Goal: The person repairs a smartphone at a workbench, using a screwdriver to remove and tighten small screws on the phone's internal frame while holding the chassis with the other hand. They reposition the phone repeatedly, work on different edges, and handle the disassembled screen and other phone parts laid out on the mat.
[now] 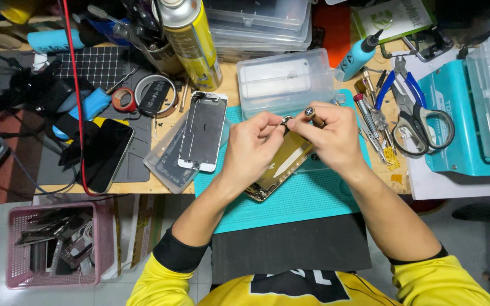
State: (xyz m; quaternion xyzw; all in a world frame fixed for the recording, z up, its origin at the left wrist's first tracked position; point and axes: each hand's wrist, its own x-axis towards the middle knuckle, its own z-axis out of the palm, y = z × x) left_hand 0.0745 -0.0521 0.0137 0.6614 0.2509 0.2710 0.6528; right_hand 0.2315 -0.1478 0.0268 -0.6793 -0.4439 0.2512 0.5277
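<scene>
Left hand [252, 148] pinches the top edge of an opened phone body [282, 164] over the teal mat [307, 204]; right hand [331, 136] closed around a screwdriver [312, 115], tip hidden. Detached screen [203, 131] lies just left; the small part between the fingers is possibly a bracket.

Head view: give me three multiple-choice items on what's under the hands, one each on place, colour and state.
1. Where does the detached phone screen lie?
A. left of the hands, on a clear tray
B. in the pink basket
C. on the scissors

2. What colour is the work mat?
A. red
B. teal
C. white

3. What does the right hand hold?
A. nothing
B. scissors
C. a screwdriver

Answers: 1 A, it rests on the tray beside the left hand. 2 B, teal shows under the opened phone. 3 C, its handle cap pokes above the fingers.
</scene>
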